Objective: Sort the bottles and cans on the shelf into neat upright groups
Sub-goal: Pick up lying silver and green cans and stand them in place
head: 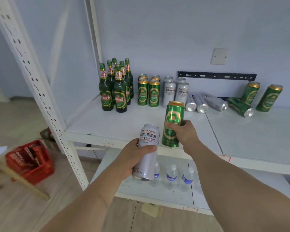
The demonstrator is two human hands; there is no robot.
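My left hand grips a silver can, held upright in front of the shelf edge. A green can is upright in my right hand, above the white shelf. At the back left stand several green bottles. Beside them stand several upright green cans, then several upright silver cans. Three silver cans lie on their sides to the right. Further right one green can lies flat and two green cans lean against the wall.
A white perforated upright post stands left of the shelf. Three water bottles stand on the lower shelf. A red crate sits on the floor at left. A black bracket and a wall plate are on the wall.
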